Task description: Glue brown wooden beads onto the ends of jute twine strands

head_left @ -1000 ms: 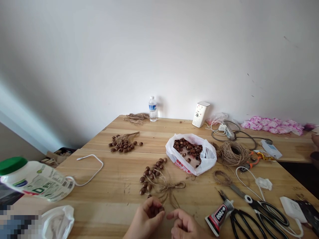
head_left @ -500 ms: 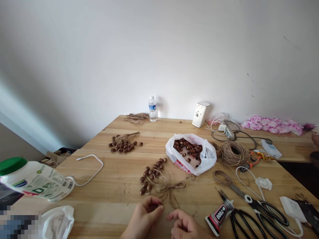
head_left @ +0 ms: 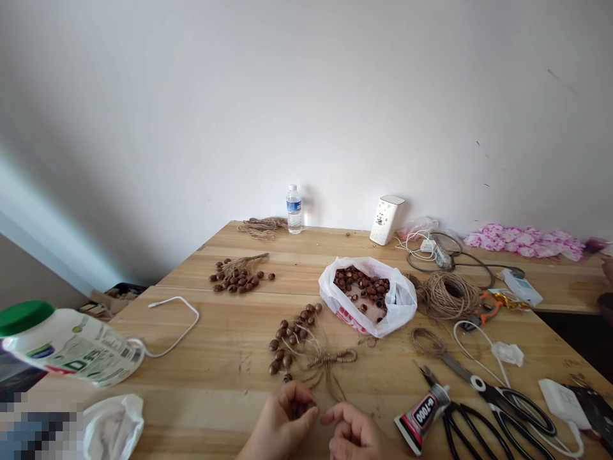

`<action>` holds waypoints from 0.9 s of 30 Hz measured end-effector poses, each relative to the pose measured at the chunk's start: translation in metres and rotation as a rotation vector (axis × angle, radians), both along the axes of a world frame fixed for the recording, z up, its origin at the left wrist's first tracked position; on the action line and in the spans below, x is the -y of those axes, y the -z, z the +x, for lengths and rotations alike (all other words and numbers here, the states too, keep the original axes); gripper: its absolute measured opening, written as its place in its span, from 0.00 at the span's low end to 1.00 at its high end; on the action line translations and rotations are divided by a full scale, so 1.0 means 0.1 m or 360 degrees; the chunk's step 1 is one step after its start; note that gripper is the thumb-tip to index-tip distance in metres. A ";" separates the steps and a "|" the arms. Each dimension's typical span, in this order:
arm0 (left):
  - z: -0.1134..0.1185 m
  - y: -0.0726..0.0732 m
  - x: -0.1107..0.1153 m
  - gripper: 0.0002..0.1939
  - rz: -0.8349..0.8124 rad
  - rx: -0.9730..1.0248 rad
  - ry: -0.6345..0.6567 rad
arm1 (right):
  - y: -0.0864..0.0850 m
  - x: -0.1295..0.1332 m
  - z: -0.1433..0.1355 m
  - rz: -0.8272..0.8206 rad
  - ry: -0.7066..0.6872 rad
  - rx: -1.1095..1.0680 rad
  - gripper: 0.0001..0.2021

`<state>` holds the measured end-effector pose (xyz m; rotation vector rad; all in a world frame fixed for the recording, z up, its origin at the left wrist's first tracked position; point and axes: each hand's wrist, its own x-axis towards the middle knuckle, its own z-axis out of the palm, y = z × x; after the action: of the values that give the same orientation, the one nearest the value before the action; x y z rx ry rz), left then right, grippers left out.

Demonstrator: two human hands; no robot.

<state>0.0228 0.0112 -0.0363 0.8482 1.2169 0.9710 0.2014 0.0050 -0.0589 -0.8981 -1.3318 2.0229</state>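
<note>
My left hand is at the near edge of the table, thumb and fingers closed round a small dark brown piece that looks like a nut shell, mostly hidden. Close by on the right, my right hand has curled fingers, its index finger pointing to the left hand; whatever it may hold is hidden. Just beyond both hands lies a bundle of brown nut shells on thin twine strands, joined to a loop wrapped in twine. One shell shows right above my left fingers.
A white plastic bag holds many shells. Another shell bunch lies at left. At right are a twine coil, a glue tube, black-handled scissors and cables. A green-lidded jar stands left; a water bottle stands behind.
My left hand has shifted slightly right and down, uncovering a shell beyond its fingers. The right hand has hardly moved. The bundle stays where it was.
</note>
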 end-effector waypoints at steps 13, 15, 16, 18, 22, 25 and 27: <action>0.00 0.00 0.00 0.16 0.0095 0.0026 0.0041 | -0.01 0.00 0.00 0.0024 -0.0008 0.0029 0.27; 0.00 0.00 0.00 0.16 0.0050 0.0024 0.0060 | 0.00 0.00 0.00 0.0020 -0.0008 0.0017 0.27; 0.00 0.01 0.00 0.16 0.0003 0.0022 0.0061 | 0.00 0.00 0.00 0.0019 -0.0006 0.0008 0.27; -0.01 0.02 -0.01 0.17 -0.0042 0.0020 0.0058 | 0.00 0.00 0.00 0.0015 0.0002 -0.0003 0.27; -0.02 0.02 -0.02 0.16 -0.0048 -0.0007 0.0025 | 0.00 0.00 0.00 0.0008 0.0004 0.0002 0.27; -0.02 0.00 -0.02 0.14 0.0104 -0.0012 0.0019 | 0.01 0.00 0.00 0.0015 -0.0005 -0.0005 0.27; -0.02 -0.01 -0.02 0.14 0.0118 -0.0008 0.0029 | 0.02 0.00 0.00 0.0013 -0.0010 0.0001 0.27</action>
<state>0.0211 0.0135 -0.0350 0.9191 1.1816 1.0048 0.2016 0.0050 -0.0610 -0.8918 -1.3438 2.0203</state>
